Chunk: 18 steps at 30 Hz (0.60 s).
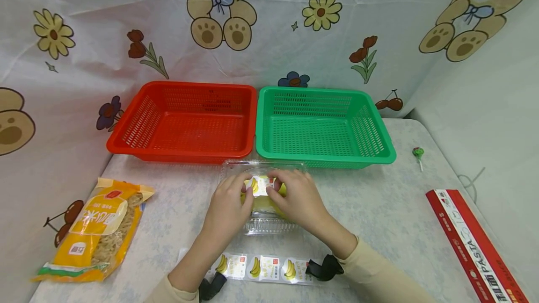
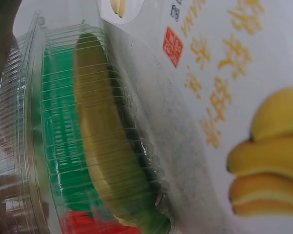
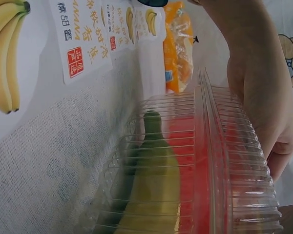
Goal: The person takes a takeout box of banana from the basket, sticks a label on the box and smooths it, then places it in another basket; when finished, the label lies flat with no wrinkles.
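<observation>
Hands: left hand and right hand pinching one sticker
Box: looks closed, banana inside, right beneath them
Sticking: probably unfinished, spare stickers near wrists

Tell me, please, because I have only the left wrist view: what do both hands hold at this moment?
Observer: In the head view, the left hand and the right hand pinch one banana label by its sides, over the clear box.
Operator: Thank you. Through the clear box I see red and green; what is it?
Observer: Two baskets standing side by side: a red basket on the left, a green basket on the right.
Operator: And what lies at the near right side?
Observer: A long red package marked PASTA.
</observation>
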Tool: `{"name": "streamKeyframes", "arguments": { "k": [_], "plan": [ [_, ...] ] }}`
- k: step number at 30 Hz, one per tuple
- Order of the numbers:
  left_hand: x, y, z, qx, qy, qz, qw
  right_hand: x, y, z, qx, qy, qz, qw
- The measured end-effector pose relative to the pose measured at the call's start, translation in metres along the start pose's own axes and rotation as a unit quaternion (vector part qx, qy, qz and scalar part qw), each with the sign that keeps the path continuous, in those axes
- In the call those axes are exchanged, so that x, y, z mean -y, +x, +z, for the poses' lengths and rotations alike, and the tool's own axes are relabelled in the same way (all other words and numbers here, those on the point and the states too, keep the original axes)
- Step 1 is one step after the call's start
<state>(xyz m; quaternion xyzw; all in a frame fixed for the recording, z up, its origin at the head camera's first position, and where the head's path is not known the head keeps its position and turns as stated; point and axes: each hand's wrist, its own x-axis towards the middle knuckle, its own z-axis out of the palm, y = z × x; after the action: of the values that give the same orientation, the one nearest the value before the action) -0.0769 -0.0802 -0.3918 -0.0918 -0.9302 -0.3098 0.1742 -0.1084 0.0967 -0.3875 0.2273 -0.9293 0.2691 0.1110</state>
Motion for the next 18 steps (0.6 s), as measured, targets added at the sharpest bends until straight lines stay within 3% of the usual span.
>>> {"name": "streamKeyframes", "arguments": {
  "k": [10,18],
  "plan": [
    [-0.0008,-0.0005,-0.0002,0.014,0.000,-0.017,0.9998,-0.0002,-0.0011,0.0003,0.005,-0.018,0.000,0.9998],
    [0.0006,-0.0004,-0.0013,0.008,-0.003,-0.019,0.9998,-0.0018,-0.0025,-0.0003,0.003,-0.031,-0.007,0.9995]
  ]
}}
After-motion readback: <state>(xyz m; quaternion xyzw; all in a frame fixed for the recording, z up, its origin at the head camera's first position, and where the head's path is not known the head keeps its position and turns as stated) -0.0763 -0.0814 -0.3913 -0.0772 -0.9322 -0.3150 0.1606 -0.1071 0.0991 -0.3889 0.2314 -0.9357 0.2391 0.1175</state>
